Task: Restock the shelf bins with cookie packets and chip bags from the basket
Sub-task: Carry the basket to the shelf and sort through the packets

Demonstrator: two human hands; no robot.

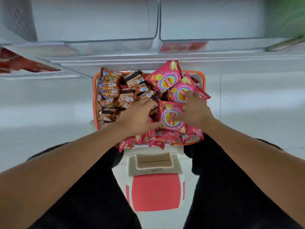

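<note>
On the far left, a shelf bin (24,65) already shows some red packets through its front, though blur hides how full it is. Just right of it, the clear bin (109,45) looks nearly bare, and the next clear bin (183,46) holds what appears to be a single flat red pack, so most of the restocking is still ahead of you.

Below them the orange basket (94,96) sits heaped. Its left half is packed with brown cookie packets (112,93), none of which seem to have been thinned out much.

Your left hand (137,118) reaches in at the middle of the basket, fingers curled down where cookies meet chips; you cannot tell from here whether it grips a packet or only presses among them.

The right half is piled with pink chip bags (165,78). Your right hand (196,109) lies spread on the nearest upper bag, fingers straight and splayed, touching rather than gripping.

More chip bags spill over the near rim, above the pink-and-white stool (155,192) between your knees. By my reckoning you are at the start of a pick, with nearly the whole load left.
</note>
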